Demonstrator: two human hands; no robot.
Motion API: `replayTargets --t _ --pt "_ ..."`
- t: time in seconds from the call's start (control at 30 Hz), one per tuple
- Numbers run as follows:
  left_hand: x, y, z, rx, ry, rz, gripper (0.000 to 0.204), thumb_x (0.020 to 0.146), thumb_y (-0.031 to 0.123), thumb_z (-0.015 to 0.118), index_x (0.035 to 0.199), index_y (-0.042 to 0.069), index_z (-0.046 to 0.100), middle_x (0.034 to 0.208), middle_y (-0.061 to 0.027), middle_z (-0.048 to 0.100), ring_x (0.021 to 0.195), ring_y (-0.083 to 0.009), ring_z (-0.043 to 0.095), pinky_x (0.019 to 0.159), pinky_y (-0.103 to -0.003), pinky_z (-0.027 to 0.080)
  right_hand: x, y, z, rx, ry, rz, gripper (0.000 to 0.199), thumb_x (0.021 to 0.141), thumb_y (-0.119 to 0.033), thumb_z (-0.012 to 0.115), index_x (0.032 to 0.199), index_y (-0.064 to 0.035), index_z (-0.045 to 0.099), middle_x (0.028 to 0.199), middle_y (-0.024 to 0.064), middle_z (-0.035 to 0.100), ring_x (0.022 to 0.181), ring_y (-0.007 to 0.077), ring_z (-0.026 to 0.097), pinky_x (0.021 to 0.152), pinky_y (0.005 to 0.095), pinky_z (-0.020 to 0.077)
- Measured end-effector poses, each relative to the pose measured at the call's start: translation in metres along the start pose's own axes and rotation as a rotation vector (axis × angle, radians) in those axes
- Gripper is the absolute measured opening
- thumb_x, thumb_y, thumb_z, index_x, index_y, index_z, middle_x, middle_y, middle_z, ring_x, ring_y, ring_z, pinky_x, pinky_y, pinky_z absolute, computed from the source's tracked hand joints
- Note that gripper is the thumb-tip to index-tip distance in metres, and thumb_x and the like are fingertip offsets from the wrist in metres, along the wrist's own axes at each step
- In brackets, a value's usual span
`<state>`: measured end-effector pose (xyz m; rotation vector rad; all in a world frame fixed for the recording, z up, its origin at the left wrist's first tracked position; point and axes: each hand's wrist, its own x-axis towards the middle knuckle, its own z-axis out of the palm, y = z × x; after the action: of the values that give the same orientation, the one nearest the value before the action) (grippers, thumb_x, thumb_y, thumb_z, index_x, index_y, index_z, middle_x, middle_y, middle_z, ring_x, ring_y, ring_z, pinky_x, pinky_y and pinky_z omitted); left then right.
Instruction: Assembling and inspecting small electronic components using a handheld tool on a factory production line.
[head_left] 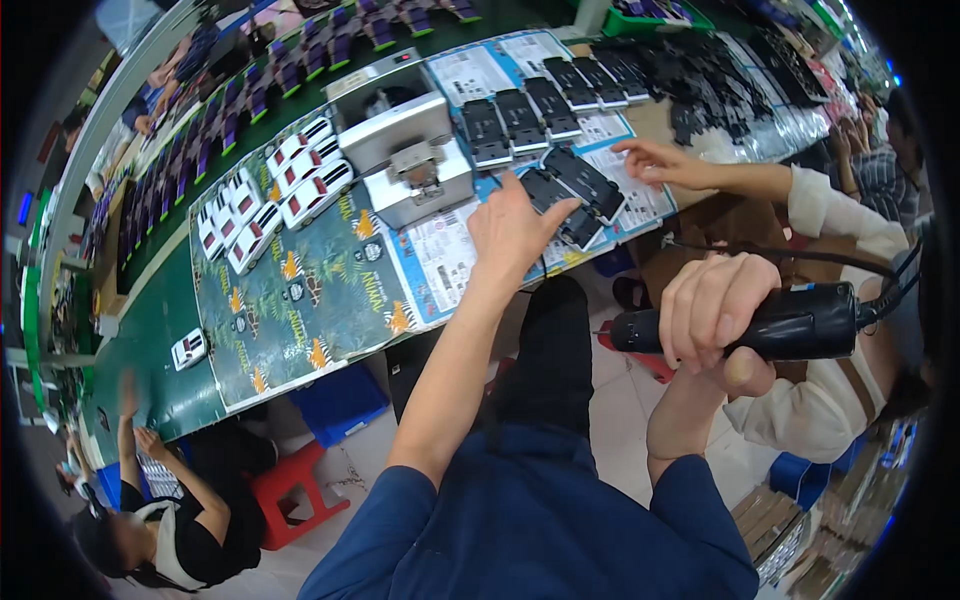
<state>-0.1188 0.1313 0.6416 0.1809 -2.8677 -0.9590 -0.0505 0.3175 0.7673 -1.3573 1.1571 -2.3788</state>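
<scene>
My right hand (pixel 722 312) is closed around a black electric screwdriver (pixel 800 322), held above my lap at the right. The screwdriver's tip points left and its cord runs off to the right. Over the table's near edge, my left hand (pixel 508 228) reaches out with thumb and index finger spread. Its thumb overlaps the nearest upside-down toy car (pixel 567 222), which has a black base; whether they touch I cannot tell. A second upside-down toy car (pixel 590 182) lies right beside it. A co-worker's open hand (pixel 660 163) extends toward these cars from the right.
A metal screw feeder (pixel 418 180) stands behind my left hand. White toy cars (pixel 240 205) are grouped to its left, with a lone one (pixel 188 349) farther left. Upside-down cars (pixel 515 118) line the back. Black parts (pixel 700 85) are heaped at right. A red stool (pixel 295 495) stands lower left.
</scene>
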Motion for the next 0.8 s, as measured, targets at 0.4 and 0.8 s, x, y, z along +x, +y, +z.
replayTargets --t 0.4,0.8 --pt "-0.041 -0.038 -0.031 -1.188 0.036 -0.145 0.038 0.075 0.012 0.085 0.101 0.0 0.06 0.088 -0.0056 0.069 0.073 -0.012 0.066 0.067 -0.027 0.053 0.011 -0.003 -0.014 -0.08 0.104 -0.115 0.022 0.085 -0.011 0.068 0.097 -0.0049 0.05 0.068 0.0033 0.053 0.051 0.0124 0.051 0.051 0.0271 0.0474" --pt "-0.082 -0.141 -0.094 -1.724 0.157 -0.442 0.026 0.093 0.022 0.066 0.105 0.0 0.062 0.093 -0.0121 0.069 0.085 -0.0231 0.07 0.075 -0.039 0.061 0.142 0.141 0.017 -0.266 0.329 -0.22 0.01 0.088 -0.003 0.069 0.089 0.0003 0.059 0.061 0.0052 0.056 0.05 0.0123 0.053 0.054 0.0282 0.0478"
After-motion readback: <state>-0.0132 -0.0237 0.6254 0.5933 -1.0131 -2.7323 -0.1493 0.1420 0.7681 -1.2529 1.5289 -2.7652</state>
